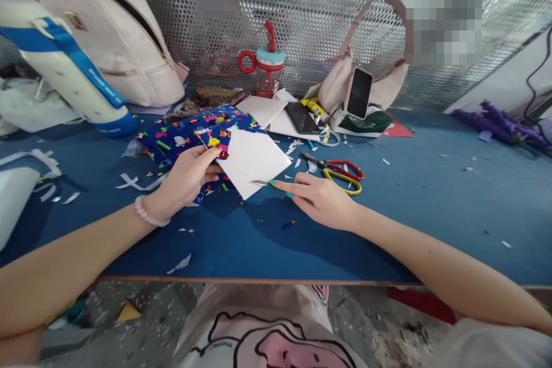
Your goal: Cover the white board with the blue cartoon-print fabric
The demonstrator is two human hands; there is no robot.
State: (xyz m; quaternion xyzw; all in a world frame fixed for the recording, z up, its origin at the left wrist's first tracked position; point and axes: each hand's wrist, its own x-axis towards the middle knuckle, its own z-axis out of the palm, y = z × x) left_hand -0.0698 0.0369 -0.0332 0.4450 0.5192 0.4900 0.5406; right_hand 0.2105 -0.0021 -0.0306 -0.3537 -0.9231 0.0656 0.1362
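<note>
My left hand (187, 175) pinches a white card (255, 161) by its left corner, together with a piece of blue cartoon-print fabric (219, 141) that covers that corner. More of the same printed fabric (172, 141) lies bunched behind and beneath it. My right hand (323, 198) is closed round a slim pointed metal tool with a green grip (264, 184); whether it is a craft knife or tweezers I cannot tell. The tool's tip lies over the lower part of the card. Just beyond my right hand lie scissors (334, 169) with one red and one yellow handle.
Paper scraps are scattered on the blue table (431, 184). Behind stand a red-handled cup (270, 66), a pale backpack (116, 40), a large white-and-blue bottle (64, 63) and a pink handbag (388, 83) with a phone (359, 93) against it. Purple flowers (504, 126) lie right.
</note>
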